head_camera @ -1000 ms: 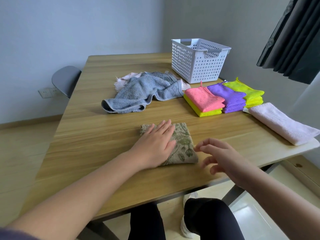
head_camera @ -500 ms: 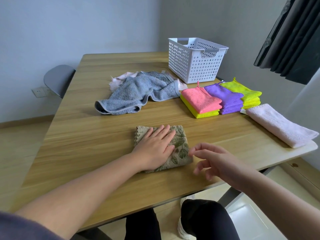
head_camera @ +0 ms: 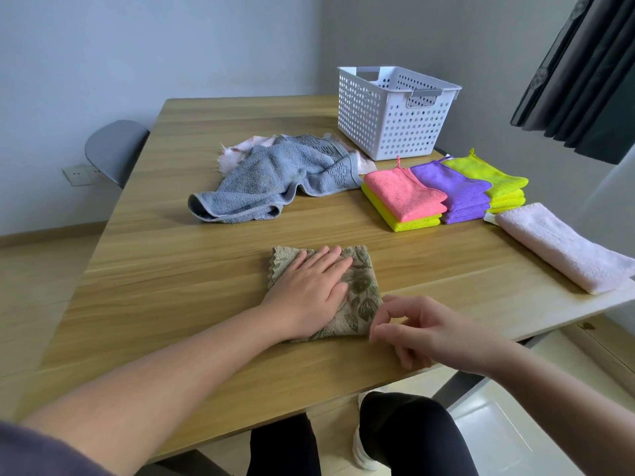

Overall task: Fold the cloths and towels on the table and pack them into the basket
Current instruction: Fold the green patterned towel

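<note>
Nearest, at lower centre of the frame, the left hand (head_camera: 309, 290) lies flat with straight fingers, pressing on a folded beige leaf-print cloth (head_camera: 364, 293) on the wooden table (head_camera: 171, 286). The right hand (head_camera: 422, 329) sits just right of it with fingers curled, thumb and forefinger at the cloth's near right corner (whether they actually pinch it I cannot tell). Farther up, a rumpled grey towel (head_camera: 271, 180) lies over a pale pink cloth (head_camera: 240, 149). To its right stand folded stacks: pink cloth on yellow (head_camera: 402, 195), purple stack (head_camera: 453, 187), lime stack (head_camera: 491, 176), and at the right edge a folded pale pink towel (head_camera: 556, 245). Farthest, top centre-right, stands the white perforated basket (head_camera: 388, 118).
</note>
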`<state>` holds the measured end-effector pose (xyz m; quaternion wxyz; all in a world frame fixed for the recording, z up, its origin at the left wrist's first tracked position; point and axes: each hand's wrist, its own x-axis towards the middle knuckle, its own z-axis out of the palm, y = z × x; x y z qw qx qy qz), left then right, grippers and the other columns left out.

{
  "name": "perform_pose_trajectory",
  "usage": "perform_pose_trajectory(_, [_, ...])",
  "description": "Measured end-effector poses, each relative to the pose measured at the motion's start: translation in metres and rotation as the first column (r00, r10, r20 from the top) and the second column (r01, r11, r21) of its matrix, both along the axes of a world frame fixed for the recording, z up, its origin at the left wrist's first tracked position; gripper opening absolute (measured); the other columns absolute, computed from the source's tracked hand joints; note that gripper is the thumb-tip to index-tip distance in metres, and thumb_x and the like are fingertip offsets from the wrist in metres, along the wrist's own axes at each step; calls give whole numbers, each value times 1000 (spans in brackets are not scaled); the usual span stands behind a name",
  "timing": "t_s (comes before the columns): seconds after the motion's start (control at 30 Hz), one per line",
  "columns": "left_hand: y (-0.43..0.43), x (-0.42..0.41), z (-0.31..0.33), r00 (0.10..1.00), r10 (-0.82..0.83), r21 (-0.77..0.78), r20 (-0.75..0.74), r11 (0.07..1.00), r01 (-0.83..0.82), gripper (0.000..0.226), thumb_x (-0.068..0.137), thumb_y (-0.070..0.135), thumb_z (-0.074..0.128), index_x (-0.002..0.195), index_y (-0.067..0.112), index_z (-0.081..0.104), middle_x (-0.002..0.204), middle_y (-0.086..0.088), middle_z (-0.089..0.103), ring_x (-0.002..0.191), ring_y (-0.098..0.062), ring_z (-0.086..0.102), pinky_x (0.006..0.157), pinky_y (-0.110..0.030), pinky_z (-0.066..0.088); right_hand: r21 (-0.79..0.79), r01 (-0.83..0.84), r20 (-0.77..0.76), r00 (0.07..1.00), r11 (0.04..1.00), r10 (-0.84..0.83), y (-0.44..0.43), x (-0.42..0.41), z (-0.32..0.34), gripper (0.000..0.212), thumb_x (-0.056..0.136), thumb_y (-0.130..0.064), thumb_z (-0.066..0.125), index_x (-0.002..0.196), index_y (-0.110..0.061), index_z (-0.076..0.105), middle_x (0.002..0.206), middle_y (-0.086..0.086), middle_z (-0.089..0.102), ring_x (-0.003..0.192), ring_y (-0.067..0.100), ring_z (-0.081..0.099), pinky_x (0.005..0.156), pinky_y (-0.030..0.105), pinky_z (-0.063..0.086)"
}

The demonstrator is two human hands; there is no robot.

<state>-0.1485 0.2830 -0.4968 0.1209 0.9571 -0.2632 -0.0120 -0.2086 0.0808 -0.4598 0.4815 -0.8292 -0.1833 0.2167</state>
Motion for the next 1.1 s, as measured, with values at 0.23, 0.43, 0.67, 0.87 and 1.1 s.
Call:
perform_pose_trajectory(0.23, [3,2,0,999,-5,-165,-43,986,-2,46,103,29,23,149,26,23,158,7,14,144,-5,4,118,-28,-4,125,-164,-229,955,979,189,8,15,11,23,89,-24,52,100,-10,67,67,-5,68,64,13,66,52,20,48])
perform_pose_trajectory(0.43, [5,7,4,988,-36,-239,-151,971,-1,44,104,32,19,148,31,25,157,11,15,144,-1,3,117,-26,-5,194,-254,-332,892,948,307,18,26,10,23,90,-20,51,104,-12,67,74,-2,71,74,18,70,55,21,53])
perform_pose_trajectory(0.67, [10,11,16,932,-117,-269,-342,963,22,45,103,34,11,146,35,24,157,12,8,143,1,-4,117,-30,-10,259,-278,-332,874,925,356,22,38,9,22,89,-13,52,102,-11,69,62,-2,63,56,8,60,45,16,43])
perform_pose_trajectory(0.87, [9,12,16,936,-122,-154,-329,985,74,46,103,36,9,148,35,15,158,12,-1,143,-1,-10,116,-30,-13,224,-362,-399,813,905,424,20,43,11,24,89,-12,53,107,-15,69,74,5,71,71,15,70,52,20,53])
perform_pose_trajectory(1.1, [9,8,7,970,-108,-78,-220,993,93,46,102,38,12,148,38,7,157,14,-8,142,0,-15,116,-31,-14,289,-311,-431,802,905,413,9,44,8,25,87,-15,55,108,-13,68,76,6,72,71,15,71,53,21,55])
